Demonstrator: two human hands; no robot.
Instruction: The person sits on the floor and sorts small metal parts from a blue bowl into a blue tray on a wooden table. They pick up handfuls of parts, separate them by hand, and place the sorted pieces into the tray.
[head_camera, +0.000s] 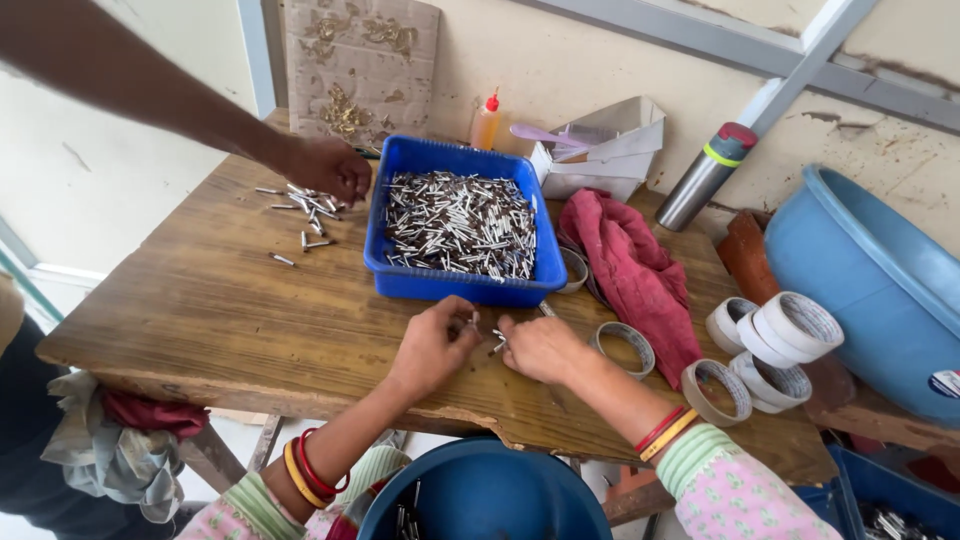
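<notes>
Small metal pins (487, 338) are pinched between the left hand (432, 345) and the right hand (540, 348), both closed on them just in front of the blue tray (460, 285) on the table (250, 310). Sorting or bundling appears underway; steady fingertip alignment is called for next.

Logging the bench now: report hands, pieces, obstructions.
Left hand and right hand pinch small metal pieces before blue tray. Another person's hand at loose pieces. No obstruction.

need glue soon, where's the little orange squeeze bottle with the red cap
In the head view, the orange squeeze bottle stands upright at the table's far edge by the wall, just behind the blue tray and left of the folded white cardboard.
</notes>
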